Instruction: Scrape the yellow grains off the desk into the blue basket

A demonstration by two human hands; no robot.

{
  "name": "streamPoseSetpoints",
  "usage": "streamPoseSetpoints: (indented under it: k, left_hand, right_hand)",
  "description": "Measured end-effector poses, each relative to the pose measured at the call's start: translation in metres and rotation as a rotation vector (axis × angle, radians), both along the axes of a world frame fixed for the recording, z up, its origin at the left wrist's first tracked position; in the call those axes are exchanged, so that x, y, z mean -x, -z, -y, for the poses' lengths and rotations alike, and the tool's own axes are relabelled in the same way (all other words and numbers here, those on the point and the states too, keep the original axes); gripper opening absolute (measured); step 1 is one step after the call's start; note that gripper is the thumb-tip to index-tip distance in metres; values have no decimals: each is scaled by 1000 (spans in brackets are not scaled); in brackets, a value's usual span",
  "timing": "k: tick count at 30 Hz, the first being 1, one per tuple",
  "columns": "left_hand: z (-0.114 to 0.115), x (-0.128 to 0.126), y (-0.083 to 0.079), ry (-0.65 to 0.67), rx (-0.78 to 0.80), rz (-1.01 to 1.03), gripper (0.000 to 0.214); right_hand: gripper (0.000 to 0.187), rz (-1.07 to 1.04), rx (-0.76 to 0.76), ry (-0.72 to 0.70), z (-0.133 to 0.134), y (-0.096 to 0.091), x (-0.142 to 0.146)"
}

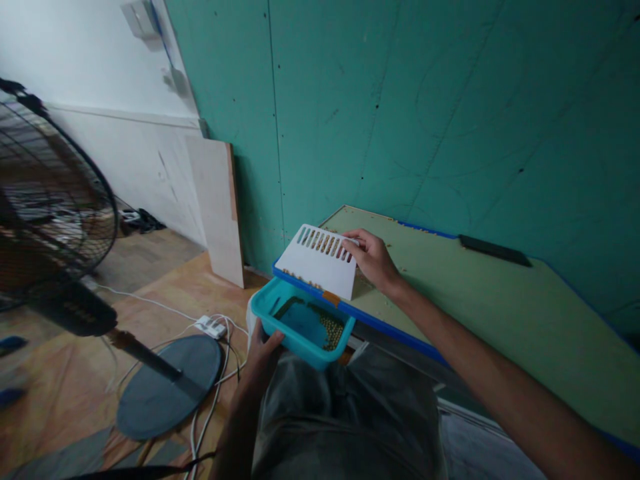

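Observation:
My right hand [367,257] grips the upper right corner of a white plastic sheet with a row of slots [317,263], tilted over the table's near left edge. Small tan beads or beans [295,273] lie along the blue-edged rim beneath the sheet, and more show through its slots. Below that edge, my left hand [265,343] holds a turquoise plastic basin [310,343] by its left side, thumb at the rim. Inside the basin, small round tan-green pieces [333,330] gather mostly at the right and along the far side; their exact kind is unclear.
A green table [480,307] with blue edging stands against the green wall, a dark flat bar [495,250] at its back. To the left are a standing fan [170,373], a white power strip [210,327] with loose cables, and a leaning board [217,213].

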State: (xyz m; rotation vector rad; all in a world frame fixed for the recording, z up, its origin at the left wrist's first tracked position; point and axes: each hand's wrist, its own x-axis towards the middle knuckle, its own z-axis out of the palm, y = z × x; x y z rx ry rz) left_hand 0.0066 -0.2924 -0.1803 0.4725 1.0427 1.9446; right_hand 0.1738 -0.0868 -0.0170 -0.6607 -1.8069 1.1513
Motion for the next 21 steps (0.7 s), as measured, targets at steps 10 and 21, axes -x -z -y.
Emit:
streamPoseSetpoints:
  k: [10, 21]
  left_hand:
    - [-2, 1, 6, 1, -16, 14, 92]
    - [1, 0, 1, 12, 5, 15, 89]
  right_hand:
    - [32, 5, -1, -4, 4, -2, -1]
    - [39, 31, 33, -26, 4, 1, 0]
